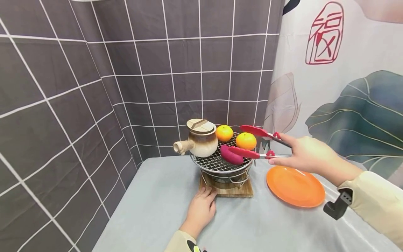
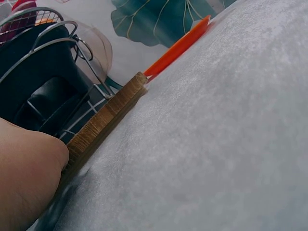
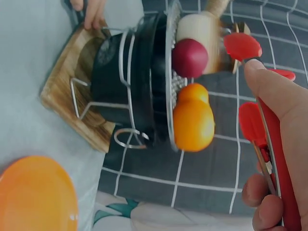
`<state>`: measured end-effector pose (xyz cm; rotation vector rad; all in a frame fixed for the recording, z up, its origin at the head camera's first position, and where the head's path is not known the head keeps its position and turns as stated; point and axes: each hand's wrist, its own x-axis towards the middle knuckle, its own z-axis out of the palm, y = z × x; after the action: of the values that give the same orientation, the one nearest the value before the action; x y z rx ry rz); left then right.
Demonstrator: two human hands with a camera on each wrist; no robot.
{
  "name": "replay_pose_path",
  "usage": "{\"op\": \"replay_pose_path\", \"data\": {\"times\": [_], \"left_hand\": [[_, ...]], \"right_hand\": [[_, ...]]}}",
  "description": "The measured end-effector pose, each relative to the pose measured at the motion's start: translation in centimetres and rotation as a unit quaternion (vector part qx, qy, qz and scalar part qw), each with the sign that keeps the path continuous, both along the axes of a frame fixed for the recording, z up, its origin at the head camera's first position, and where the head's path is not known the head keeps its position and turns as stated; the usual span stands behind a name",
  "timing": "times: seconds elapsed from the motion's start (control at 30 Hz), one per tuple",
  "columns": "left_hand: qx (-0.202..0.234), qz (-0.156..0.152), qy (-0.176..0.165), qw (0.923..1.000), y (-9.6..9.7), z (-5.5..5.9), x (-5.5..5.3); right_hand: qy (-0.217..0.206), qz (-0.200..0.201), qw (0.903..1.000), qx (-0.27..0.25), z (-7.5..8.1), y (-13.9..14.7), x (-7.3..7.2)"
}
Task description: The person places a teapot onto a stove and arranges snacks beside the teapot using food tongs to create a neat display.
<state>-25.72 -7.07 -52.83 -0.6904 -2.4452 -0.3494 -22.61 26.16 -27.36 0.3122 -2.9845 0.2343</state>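
My right hand grips a pair of red-tipped kitchen tongs, their arms spread apart with nothing between the tips. In the right wrist view the tips stand above the grill, apart from the food. On the round wire grill rack lie a purple sweet potato and two oranges, one partly behind the tongs' upper tip in the head view. My left hand rests on the front left corner of the wooden board under the stove, fingers on top and thumb at its edge.
A clay teapot with a wooden lid and a side handle stands on the rack's left. To the right of the stove an orange plate lies on the grey tablecloth. Dark tiled-pattern cloth hangs close behind.
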Motion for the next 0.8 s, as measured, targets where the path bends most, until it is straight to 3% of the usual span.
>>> {"op": "replay_pose_path", "data": {"times": [0.23, 0.57, 0.8], "left_hand": [[-0.004, 0.000, -0.001, 1.0000, 0.0, 0.1, 0.2], [0.000, -0.002, 0.008, 1.0000, -0.1, 0.1, 0.2], [-0.010, -0.002, 0.008, 0.9999, 0.0, 0.0, 0.1]], "right_hand": [[0.005, -0.038, 0.9993, -0.005, 0.2, 2.8, -0.5], [0.017, -0.089, 0.9957, -0.016, -1.0, 8.2, -1.4], [0.004, -0.131, 0.9910, -0.025, -2.2, 12.0, -1.6]]}}
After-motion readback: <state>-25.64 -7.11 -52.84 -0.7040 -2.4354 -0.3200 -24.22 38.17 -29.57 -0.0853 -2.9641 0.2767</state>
